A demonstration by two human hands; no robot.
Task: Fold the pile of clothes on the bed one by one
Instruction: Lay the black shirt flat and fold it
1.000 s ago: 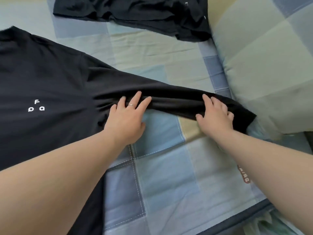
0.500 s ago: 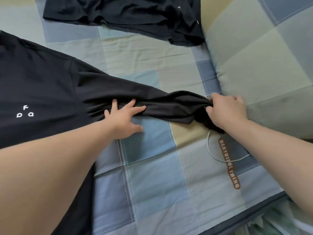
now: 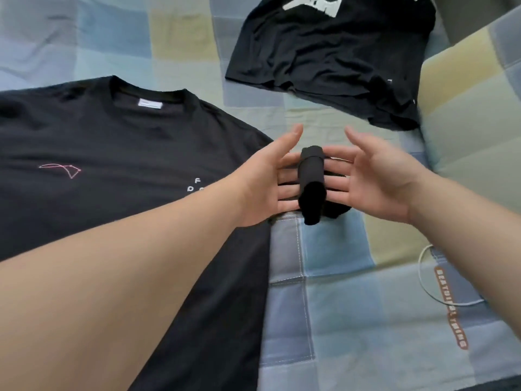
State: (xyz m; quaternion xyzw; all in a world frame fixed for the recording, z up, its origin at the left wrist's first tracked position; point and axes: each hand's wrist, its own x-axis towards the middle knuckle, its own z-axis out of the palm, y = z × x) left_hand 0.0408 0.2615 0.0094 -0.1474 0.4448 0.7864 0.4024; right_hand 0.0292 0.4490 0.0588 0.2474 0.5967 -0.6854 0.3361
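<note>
T-shirt (image 3: 112, 142) on bed (image 3: 338, 277), pile (image 3: 324, 57) behind, rightward.

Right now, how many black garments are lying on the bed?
2: a black T-shirt spread flat at left, and a crumpled black garment at upper right. More may lie outside the frame.

Bed (image 3: 338, 306): checked cover in blue, green and yellow.
Left: black T-shirt (image 3: 112, 142), spread flat.
Far right: crumpled black garment (image 3: 332, 52).
Near right: white cable (image 3: 422, 277).

A single wide-angle camera rides on the person's head, facing forward and down along both forearms onto the bed (image 3: 338, 306). The left hand (image 3: 267, 182) and right hand (image 3: 377, 176) sit close, mid-frame.
</note>
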